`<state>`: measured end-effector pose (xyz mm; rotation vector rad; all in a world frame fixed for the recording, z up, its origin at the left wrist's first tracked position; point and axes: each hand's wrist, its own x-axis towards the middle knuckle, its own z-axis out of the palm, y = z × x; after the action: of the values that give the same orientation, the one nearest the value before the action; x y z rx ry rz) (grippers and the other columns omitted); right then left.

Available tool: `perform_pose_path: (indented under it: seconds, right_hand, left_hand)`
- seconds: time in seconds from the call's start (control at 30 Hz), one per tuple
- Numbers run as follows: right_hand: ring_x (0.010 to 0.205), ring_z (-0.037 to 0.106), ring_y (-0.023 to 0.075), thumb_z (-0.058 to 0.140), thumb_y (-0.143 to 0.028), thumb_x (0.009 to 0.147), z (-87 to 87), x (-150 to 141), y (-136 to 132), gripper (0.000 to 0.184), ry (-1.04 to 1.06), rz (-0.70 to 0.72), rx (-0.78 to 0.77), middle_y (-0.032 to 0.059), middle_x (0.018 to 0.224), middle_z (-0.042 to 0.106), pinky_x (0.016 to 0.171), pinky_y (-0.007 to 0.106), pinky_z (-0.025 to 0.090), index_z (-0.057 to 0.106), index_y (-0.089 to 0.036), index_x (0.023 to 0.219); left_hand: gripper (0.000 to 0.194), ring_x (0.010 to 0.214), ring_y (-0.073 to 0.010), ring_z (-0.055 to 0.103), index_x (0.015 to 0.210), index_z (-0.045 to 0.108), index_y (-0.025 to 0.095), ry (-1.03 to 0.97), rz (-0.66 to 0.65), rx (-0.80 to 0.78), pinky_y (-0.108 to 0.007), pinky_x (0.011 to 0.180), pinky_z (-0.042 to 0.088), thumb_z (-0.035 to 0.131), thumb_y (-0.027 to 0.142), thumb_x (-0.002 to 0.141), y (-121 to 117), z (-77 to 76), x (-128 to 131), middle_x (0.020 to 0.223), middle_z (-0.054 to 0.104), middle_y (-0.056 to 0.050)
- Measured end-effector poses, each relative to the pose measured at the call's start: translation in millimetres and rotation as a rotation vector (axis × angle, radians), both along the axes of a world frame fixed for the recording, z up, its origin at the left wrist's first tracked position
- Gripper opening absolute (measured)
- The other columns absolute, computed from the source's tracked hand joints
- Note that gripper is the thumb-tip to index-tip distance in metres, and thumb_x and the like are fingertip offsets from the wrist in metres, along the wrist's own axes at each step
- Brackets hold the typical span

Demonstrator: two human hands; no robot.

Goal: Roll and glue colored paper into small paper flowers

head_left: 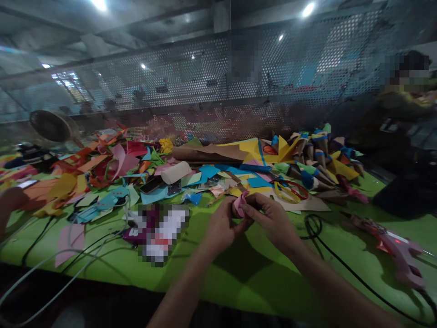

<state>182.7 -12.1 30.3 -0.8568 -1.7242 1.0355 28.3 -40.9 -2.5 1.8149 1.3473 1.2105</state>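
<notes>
Between my two hands is a small curled piece of pink paper, raised above the green tabletop. My left hand pinches it from the left side. The fingers of my right hand close on its right edge, and some fingertips are hidden behind it. Just beyond my right hand lie yellow-handled scissors and a red-handled pair among paper scraps. Off to the right rests a pink hot glue gun with a small red light showing.
Heaped coloured paper runs along the back, with paper cones at right. A purple power strip with cables lies left, beside a blurred-out item. A fan stands behind. Another person's arm enters at left; a person is at right.
</notes>
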Motion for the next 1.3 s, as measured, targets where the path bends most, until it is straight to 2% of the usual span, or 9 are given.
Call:
perform_pose_path:
  seconds: [0.1, 0.27, 0.4, 0.53, 0.7, 0.9, 1.03, 1.2, 1.3]
  right_hand:
    - [0.080, 0.065, 0.0198, 0.063, -0.036, 0.090, -2.0, 1.0, 1.3, 0.017, -0.047, 0.005, 0.032, 0.0025, 0.085, 0.072, 0.072, 0.031, 0.050, 0.070, -0.021, 0.086]
    - [0.084, 0.063, 0.0233, 0.070, -0.036, 0.086, -0.8, 6.1, 3.8, 0.016, -0.202, -0.017, 0.182, 0.0046, 0.087, 0.073, 0.073, 0.035, 0.050, 0.075, -0.023, 0.093]
    - [0.084, 0.062, 0.0236, 0.069, -0.029, 0.087, -1.8, 10.8, 9.3, 0.008, -0.288, 0.003, 0.333, 0.0050, 0.084, 0.074, 0.074, 0.036, 0.050, 0.075, -0.024, 0.086]
    - [0.091, 0.065, 0.0233, 0.068, -0.025, 0.088, -1.8, 12.0, 12.0, 0.008, -0.270, 0.030, 0.446, 0.0051, 0.093, 0.074, 0.082, 0.038, 0.052, 0.076, -0.025, 0.085]
    - [0.094, 0.067, 0.0220, 0.067, -0.022, 0.089, -1.1, 9.9, 9.9, 0.011, -0.250, 0.058, 0.424, 0.0055, 0.097, 0.071, 0.082, 0.035, 0.053, 0.077, -0.026, 0.087]
    - [0.093, 0.064, 0.0237, 0.070, -0.023, 0.088, -4.4, 10.0, 10.9, 0.009, -0.312, -0.003, 0.502, 0.0052, 0.096, 0.072, 0.082, 0.038, 0.050, 0.077, -0.027, 0.083]
    - [0.092, 0.064, 0.0230, 0.066, -0.019, 0.089, -1.1, 10.0, 7.1, 0.012, -0.339, 0.029, 0.508, 0.0058, 0.096, 0.070, 0.079, 0.037, 0.050, 0.076, -0.026, 0.088]
    - [0.087, 0.065, 0.0196, 0.061, -0.014, 0.090, 4.3, 12.1, 4.8, 0.013, -0.403, 0.121, 0.457, 0.0050, 0.096, 0.067, 0.075, 0.030, 0.050, 0.071, -0.023, 0.086]
    - [0.088, 0.065, 0.0187, 0.062, -0.013, 0.089, 6.2, 14.6, 5.3, 0.012, -0.418, 0.152, 0.447, 0.0042, 0.096, 0.066, 0.075, 0.029, 0.049, 0.069, -0.022, 0.087]
  left_hand:
    - [0.039, 0.105, -0.0224, 0.062, 0.120, 0.055, 0.021, -0.023, -0.002, -0.035, -0.035, 0.094, 0.049, 0.068, 0.035, 0.086, -0.7, 0.2, -0.5, 0.117, 0.065, -0.008]
    - [0.039, 0.113, -0.0241, 0.060, 0.126, 0.054, 0.023, -0.041, 0.026, -0.032, -0.038, 0.099, 0.047, 0.062, 0.033, 0.089, 2.4, -1.7, -3.4, 0.123, 0.065, -0.008]
    - [0.036, 0.106, -0.0240, 0.062, 0.120, 0.057, 0.022, 0.044, 0.073, -0.043, -0.038, 0.095, 0.049, 0.065, 0.031, 0.086, 4.4, -3.5, -4.0, 0.114, 0.067, -0.007]
    - [0.043, 0.101, -0.0211, 0.064, 0.120, 0.058, 0.023, -0.036, 0.044, -0.087, -0.034, 0.091, 0.052, 0.072, 0.030, 0.080, 5.6, -9.9, -1.4, 0.110, 0.068, -0.005]
    - [0.055, 0.103, -0.0208, 0.065, 0.127, 0.056, 0.023, -0.203, -0.056, -0.202, -0.033, 0.093, 0.053, 0.077, 0.030, 0.078, 5.6, -16.1, 2.1, 0.112, 0.070, -0.006]
    - [0.068, 0.115, -0.0239, 0.062, 0.136, 0.052, 0.023, -0.347, -0.159, -0.347, -0.038, 0.100, 0.051, 0.079, 0.029, 0.074, 0.9, -9.8, 0.8, 0.123, 0.068, -0.006]
    - [0.063, 0.118, -0.0253, 0.061, 0.135, 0.053, 0.021, -0.458, -0.247, -0.419, -0.039, 0.103, 0.049, 0.076, 0.034, 0.078, -0.3, -8.6, -0.6, 0.126, 0.067, -0.008]
    - [0.062, 0.118, -0.0251, 0.060, 0.132, 0.054, 0.022, -0.360, -0.223, -0.388, -0.037, 0.103, 0.048, 0.078, 0.027, 0.075, 2.4, -13.1, -3.3, 0.126, 0.067, -0.006]
    - [0.054, 0.110, -0.0239, 0.062, 0.123, 0.059, 0.020, -0.324, -0.236, -0.385, -0.035, 0.096, 0.051, 0.078, 0.021, 0.072, 2.9, -12.6, -5.1, 0.116, 0.069, -0.005]
